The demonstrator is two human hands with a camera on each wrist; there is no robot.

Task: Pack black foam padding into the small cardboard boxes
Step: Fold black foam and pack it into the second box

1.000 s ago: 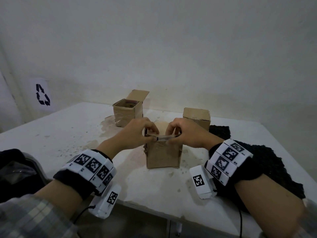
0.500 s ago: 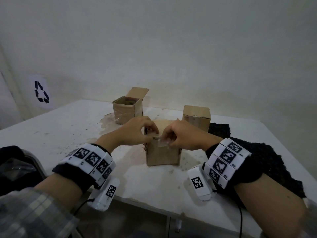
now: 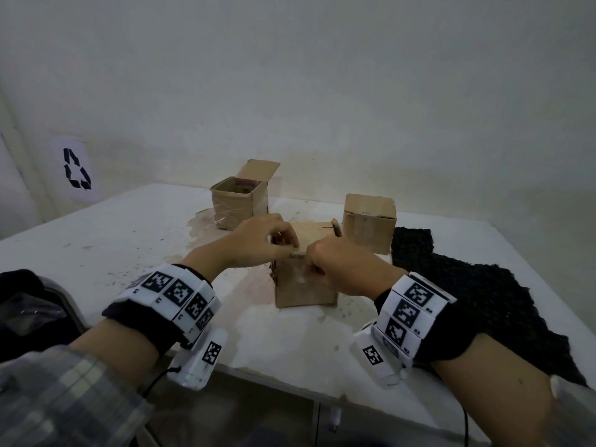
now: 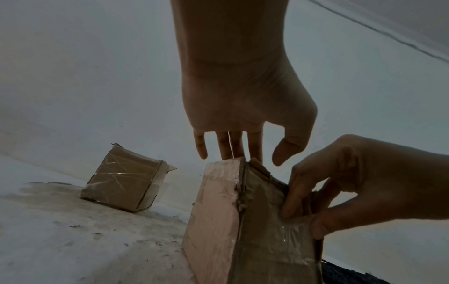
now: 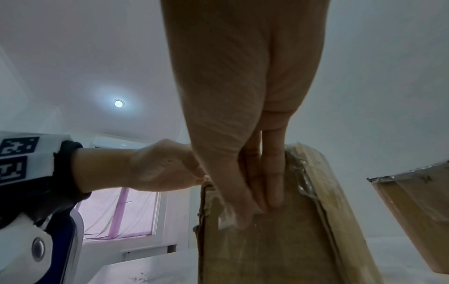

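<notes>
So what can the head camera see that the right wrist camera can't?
Only the head view shows the black foam padding lying on the table, the open box at the back, and a recycling sign.

Only the right wrist view shows a ceiling light and a pink-curtained window.

Both show the near box, the left hand and the right hand working at it, plus the closed box.

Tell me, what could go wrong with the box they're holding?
1. The near box has a torn, ragged corner, seen in the left wrist view; pulling there might rip the cardboard more.
2. The right hand presses clear tape down the front while the left hand only touches the top edge, so the light box could slide or tip.
3. The tape looks wrinkled and may not stick flat.
</notes>
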